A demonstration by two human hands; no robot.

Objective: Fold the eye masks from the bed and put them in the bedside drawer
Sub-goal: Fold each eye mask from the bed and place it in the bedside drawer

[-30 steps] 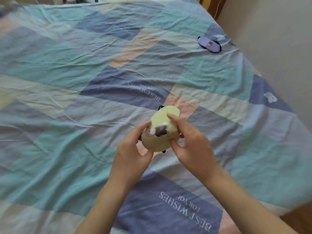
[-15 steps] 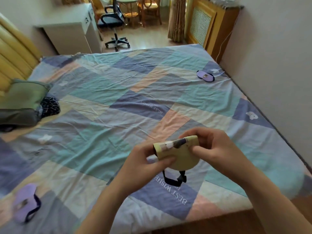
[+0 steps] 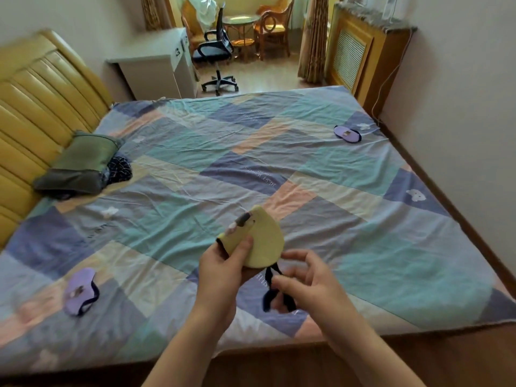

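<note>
A pale yellow eye mask [image 3: 261, 243], folded in half, is pinched in my left hand [image 3: 223, 270] above the near edge of the bed. Its dark elastic strap [image 3: 269, 286] hangs below it, and the fingers of my right hand [image 3: 305, 283] are closed on that strap. One purple eye mask [image 3: 79, 291] lies flat on the patchwork bedsheet [image 3: 181, 196] at the near left. A second purple eye mask [image 3: 347, 133] lies at the far right of the bed. No bedside drawer can be made out for certain.
A green pillow [image 3: 81, 163] with a dark patterned cloth [image 3: 120, 169] beside it lies against the yellow headboard [image 3: 36, 107] on the left. Beyond the bed stand a white cabinet [image 3: 156, 68], an office chair [image 3: 216, 51] and a wooden radiator cover [image 3: 360, 51]. A wall borders the right side.
The view has lifted to take in the whole room. My right hand has let go of the mask's body and dropped to the hanging strap; my left hand now holds the folded mask alone.
</note>
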